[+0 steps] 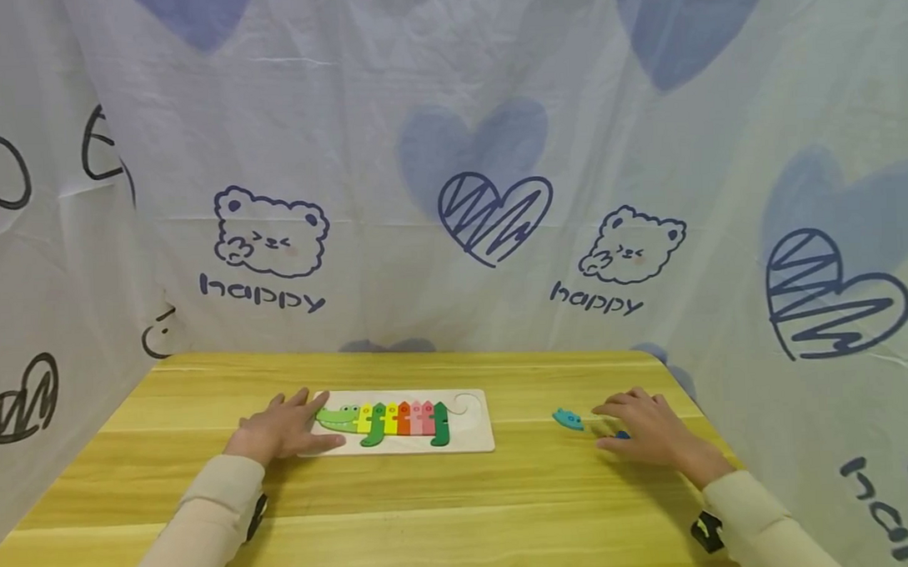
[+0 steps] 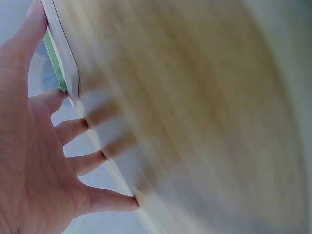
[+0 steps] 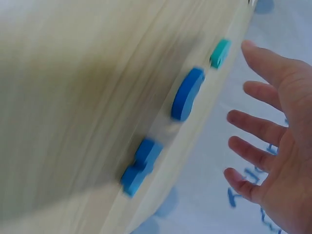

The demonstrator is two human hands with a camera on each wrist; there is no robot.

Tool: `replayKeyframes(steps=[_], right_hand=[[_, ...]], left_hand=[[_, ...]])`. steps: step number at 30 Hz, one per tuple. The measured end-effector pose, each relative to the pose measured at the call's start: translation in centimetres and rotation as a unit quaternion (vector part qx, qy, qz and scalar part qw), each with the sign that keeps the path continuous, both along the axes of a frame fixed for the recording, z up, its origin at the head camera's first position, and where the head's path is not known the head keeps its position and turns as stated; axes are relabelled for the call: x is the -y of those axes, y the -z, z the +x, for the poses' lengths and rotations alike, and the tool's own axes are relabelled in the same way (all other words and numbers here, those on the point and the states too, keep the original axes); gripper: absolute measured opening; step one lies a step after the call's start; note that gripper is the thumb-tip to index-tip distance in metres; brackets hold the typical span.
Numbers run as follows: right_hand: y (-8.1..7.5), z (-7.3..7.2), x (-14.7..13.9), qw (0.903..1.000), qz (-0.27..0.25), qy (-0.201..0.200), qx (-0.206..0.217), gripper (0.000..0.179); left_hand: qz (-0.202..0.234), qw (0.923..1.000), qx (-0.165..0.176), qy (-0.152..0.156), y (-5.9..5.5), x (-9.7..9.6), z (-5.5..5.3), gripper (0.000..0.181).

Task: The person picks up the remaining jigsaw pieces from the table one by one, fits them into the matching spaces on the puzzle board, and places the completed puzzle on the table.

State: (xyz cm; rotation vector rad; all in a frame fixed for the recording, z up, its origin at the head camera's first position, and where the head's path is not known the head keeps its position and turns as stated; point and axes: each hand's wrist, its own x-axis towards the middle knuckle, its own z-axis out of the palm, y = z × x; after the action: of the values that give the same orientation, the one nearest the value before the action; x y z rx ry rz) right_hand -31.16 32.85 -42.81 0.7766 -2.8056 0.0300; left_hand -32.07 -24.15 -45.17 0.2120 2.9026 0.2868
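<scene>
Fingers (image 2: 87, 163) spread, left hand (image 1: 282, 430) touching board (image 1: 470, 425)

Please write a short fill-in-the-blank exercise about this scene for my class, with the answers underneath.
1. The pale board is touched by the person's ____ hand.
2. The right hand holds ____.
3. Counted in the right wrist view, the loose pieces on the table number ____.
4. Under each bear drawing on the cloth is the word ____.

Missing words: left; nothing; three; happy.
</scene>
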Motion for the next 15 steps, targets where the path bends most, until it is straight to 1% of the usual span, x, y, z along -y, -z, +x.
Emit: replayKeyframes(steps=[5, 9, 12, 15], right_hand=[[-0.2, 0.4, -2.3, 0.9991, 0.001, 0.032, 0.029, 0.039], [-0.2, 0.6, -3.8, 0.9988, 0.006, 0.035, 0.035, 0.036], [0.0, 0.6, -4.9, 0.9985, 0.001, 0.036, 0.042, 0.035], [0.2, 0.7, -5.6, 0.9971, -0.005, 0.047, 0.059, 0.035]], left_hand=[[0.003, 1.0, 0.0, -0.001, 0.0, -0.1, 0.0, 0.107], [0.003, 1.0, 0.001, 0.0, -0.1, -0.1, 0.1, 0.106], [0.002, 1.0, 0.0, 0.001, -0.1, -0.1, 0.1, 0.106], [0.003, 1.0, 0.0, 0.0, -0.1, -0.1, 0.1, 0.106]])
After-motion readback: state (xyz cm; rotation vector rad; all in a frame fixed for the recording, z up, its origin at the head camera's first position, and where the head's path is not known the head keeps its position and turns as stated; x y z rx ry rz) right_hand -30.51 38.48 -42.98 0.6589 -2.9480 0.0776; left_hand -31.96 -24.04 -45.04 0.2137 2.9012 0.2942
